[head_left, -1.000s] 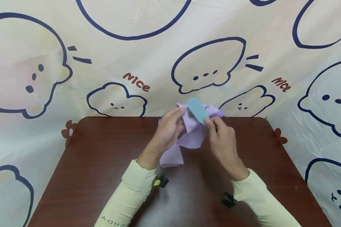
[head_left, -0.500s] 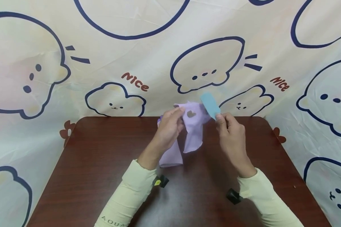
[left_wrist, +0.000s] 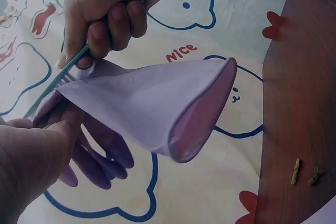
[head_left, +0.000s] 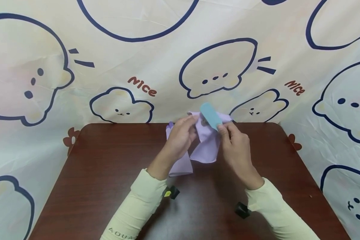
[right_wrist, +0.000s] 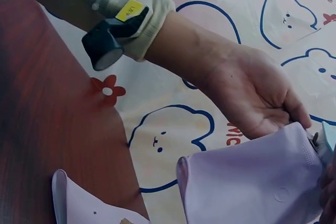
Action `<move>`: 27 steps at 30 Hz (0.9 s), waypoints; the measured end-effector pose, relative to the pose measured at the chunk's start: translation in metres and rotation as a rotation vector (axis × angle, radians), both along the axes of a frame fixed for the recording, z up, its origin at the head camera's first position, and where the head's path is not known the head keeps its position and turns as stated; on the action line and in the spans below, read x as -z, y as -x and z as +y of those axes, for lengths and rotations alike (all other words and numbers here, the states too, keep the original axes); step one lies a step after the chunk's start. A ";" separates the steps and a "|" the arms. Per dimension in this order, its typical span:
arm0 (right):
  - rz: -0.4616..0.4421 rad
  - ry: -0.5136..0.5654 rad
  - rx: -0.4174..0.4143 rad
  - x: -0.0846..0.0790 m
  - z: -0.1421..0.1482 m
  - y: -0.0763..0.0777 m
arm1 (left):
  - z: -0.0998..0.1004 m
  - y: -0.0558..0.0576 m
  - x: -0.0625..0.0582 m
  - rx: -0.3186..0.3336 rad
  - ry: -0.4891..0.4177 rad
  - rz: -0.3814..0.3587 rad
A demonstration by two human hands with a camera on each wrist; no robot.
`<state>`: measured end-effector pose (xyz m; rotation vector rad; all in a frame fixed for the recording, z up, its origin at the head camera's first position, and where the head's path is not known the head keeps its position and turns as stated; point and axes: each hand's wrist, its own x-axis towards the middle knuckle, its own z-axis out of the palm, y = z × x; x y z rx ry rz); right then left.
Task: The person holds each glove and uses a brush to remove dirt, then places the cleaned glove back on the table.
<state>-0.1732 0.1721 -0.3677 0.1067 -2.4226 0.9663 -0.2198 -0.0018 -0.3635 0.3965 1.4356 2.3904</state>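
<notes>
A lilac rubber glove (head_left: 208, 146) hangs from my left hand (head_left: 178, 140), which pinches it beside a dark stain. Its wide cuff and darker purple fingers show in the left wrist view. My right hand (head_left: 237, 151) grips a light blue brush (head_left: 210, 116), thumb on its back. In the left wrist view the brush's short bristles (left_wrist: 64, 79) meet the glove by the left fingertips. The brush head overlaps most of the stain in the head view. Below the left hand, a second lilac glove (head_left: 182, 166) lies on the table.
The dark brown wooden table (head_left: 114, 160) ends just beyond the hands at a pale cartoon-printed cloth (head_left: 156, 60). Small brown bits (left_wrist: 296, 171) show beside the table edge in the left wrist view. Each wrist wears a small black camera (head_left: 242, 210).
The brush went from the glove up and right, baring the dark stain, then came back left over it. My left hand keeps its hold and has shifted slightly right.
</notes>
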 end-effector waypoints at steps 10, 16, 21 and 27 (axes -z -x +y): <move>-0.010 0.023 0.045 -0.002 0.010 0.003 | -0.003 0.003 0.002 -0.050 -0.009 -0.027; 0.022 0.032 -0.007 -0.001 0.001 0.000 | 0.001 0.002 0.002 -0.017 -0.013 -0.044; -0.003 -0.021 -0.017 0.010 -0.003 0.002 | -0.002 0.002 0.001 -0.020 -0.033 -0.019; -0.002 -0.027 -0.010 0.012 0.002 0.003 | -0.008 0.003 0.000 -0.016 -0.059 -0.021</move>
